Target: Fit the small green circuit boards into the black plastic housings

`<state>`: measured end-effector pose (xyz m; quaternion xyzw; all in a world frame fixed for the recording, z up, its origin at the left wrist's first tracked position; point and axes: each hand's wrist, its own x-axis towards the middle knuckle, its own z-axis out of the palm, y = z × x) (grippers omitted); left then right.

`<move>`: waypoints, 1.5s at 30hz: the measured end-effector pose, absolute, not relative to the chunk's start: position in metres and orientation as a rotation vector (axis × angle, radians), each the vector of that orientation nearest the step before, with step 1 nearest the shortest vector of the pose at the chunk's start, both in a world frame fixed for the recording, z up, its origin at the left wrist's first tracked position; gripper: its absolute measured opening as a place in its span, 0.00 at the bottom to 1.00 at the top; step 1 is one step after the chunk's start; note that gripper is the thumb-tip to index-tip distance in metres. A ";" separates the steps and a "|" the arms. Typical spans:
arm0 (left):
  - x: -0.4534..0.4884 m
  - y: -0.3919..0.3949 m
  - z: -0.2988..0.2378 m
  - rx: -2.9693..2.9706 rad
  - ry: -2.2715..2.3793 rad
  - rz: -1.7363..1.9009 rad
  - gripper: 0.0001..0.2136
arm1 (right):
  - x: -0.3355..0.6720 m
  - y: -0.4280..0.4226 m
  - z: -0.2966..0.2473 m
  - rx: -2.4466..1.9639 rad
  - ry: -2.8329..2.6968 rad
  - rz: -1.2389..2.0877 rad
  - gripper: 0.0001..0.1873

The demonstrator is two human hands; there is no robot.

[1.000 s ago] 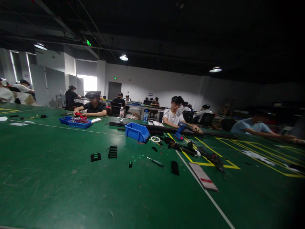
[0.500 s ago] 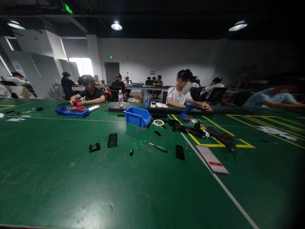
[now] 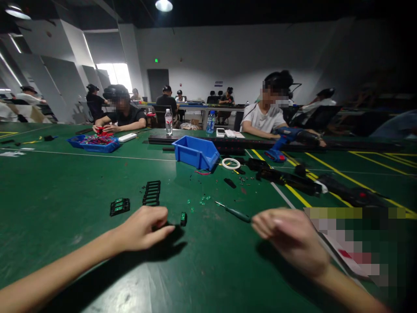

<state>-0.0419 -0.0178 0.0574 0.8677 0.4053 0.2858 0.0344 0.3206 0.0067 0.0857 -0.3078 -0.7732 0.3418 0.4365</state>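
Note:
My left hand (image 3: 143, 228) lies low over the green table (image 3: 65, 191), fingers bent and held together, thumb pointing at a small black and green piece (image 3: 183, 218) just beyond it. Nothing shows in the hand. My right hand (image 3: 288, 237) hovers to the right, smeared by motion, its fingers curled, close to the handle end of a green-handled screwdriver (image 3: 235, 212). A black ribbed part (image 3: 151, 193) and a black and green connector (image 3: 120, 206) lie beyond my left hand.
A blue bin (image 3: 196, 152), a white tape roll (image 3: 231, 163), tiny green bits (image 3: 203, 200) and black tools (image 3: 286, 179) lie further out. Across the table people sit at a blue tray (image 3: 94, 143) and with a blue drill (image 3: 282, 141). Two water bottles (image 3: 168, 121) stand behind.
The view has tilted down and drawn nearer to the table. Both my arms have come into view from below, towards the small piece and the screwdriver.

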 end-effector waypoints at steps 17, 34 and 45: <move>-0.013 0.029 -0.005 2.469 1.294 0.530 0.22 | 0.235 0.068 -0.009 -0.684 -2.353 1.138 0.26; -0.010 0.004 0.004 2.794 0.801 1.132 0.13 | 0.228 0.069 -0.006 -0.674 -2.368 0.965 0.24; 0.155 -0.057 0.062 2.798 0.629 0.556 0.28 | 0.211 0.027 -0.002 -0.627 -2.794 0.387 0.14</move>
